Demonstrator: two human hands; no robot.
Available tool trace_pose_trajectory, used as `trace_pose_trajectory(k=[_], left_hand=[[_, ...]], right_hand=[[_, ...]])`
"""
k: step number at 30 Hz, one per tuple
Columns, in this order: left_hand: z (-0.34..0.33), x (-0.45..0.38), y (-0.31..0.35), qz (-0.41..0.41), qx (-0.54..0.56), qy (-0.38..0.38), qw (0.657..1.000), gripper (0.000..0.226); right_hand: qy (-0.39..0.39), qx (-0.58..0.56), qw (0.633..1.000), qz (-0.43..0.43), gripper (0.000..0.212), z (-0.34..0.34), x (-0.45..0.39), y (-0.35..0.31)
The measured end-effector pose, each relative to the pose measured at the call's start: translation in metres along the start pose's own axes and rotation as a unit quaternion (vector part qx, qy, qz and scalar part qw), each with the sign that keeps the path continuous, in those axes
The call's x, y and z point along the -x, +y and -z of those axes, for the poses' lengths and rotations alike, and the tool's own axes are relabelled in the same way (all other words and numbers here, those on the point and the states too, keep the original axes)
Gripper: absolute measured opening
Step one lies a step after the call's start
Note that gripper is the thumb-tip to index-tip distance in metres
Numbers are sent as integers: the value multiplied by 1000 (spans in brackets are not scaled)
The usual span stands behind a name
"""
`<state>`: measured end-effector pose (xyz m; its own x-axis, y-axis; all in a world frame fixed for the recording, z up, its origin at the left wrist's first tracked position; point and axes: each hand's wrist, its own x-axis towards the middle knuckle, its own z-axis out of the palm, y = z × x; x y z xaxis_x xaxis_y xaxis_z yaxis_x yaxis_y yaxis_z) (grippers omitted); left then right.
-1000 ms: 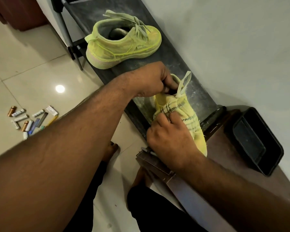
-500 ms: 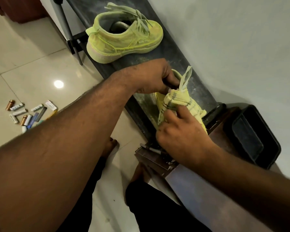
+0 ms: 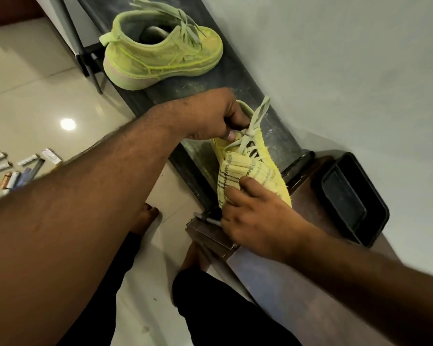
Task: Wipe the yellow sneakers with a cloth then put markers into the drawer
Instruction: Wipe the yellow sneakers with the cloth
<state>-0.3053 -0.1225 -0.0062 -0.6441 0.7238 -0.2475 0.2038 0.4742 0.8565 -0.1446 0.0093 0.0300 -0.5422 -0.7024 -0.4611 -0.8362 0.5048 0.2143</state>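
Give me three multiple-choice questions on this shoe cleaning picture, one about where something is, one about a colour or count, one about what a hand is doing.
1. Where do the markers lie?
A. on the floor tiles
B. in the black tray
C. inside a sneaker

2. How many yellow sneakers show?
A. one
B. two
C. three

3. What is the right hand doing?
A. hanging idle
B. holding a marker
C. pressing the cloth onto the near sneaker

Answers:
1. A, they sit scattered on the tiles at the left.
2. B, the far sneaker stands alone on the dark bench, and the left hand grips the near sneaker at its collar.
3. C, its fingers hold the striped yellow cloth against the shoe's front.
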Motion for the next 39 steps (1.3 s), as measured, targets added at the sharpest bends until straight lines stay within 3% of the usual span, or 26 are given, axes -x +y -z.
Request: trace_pose_trajectory(k=[3, 7, 12, 17, 21, 23, 28, 33, 35, 39], left_hand=[[1, 2, -1, -8, 0, -1, 1000, 37], [0, -2, 6, -13, 2, -1, 1000, 37], [4, 2, 15, -29, -26, -15, 999, 25], [11, 8, 13, -14, -38, -28, 999, 35], [12, 5, 14, -11, -53, -34, 998, 30], [11, 4, 14, -11, -58, -38, 998, 29], [12, 7, 13, -10, -52, -43, 998, 37], [14, 4, 10, -9, -50, -49, 998, 40], [13, 2, 9, -10, -53, -49, 997, 39], [12, 0, 10, -6, -61, -50, 997, 37]], right_hand=[[-13, 15, 1000, 17, 20, -6, 31, -1], [38, 22, 999, 15, 7, 8, 61, 15], [115, 20, 993, 13, 29, 26, 2, 19], [75, -19, 996, 38, 27, 20, 0, 6], [11, -42, 996, 82, 3, 13, 43, 0], [17, -47, 994, 99, 5, 9, 48, 1], [124, -69, 988, 58, 9, -5, 43, 13], [111, -183, 976, 36, 38, -18, 98, 10], [118, -213, 970, 13, 33, -14, 110, 12], [207, -192, 958, -51, 26, -2, 73, 13]])
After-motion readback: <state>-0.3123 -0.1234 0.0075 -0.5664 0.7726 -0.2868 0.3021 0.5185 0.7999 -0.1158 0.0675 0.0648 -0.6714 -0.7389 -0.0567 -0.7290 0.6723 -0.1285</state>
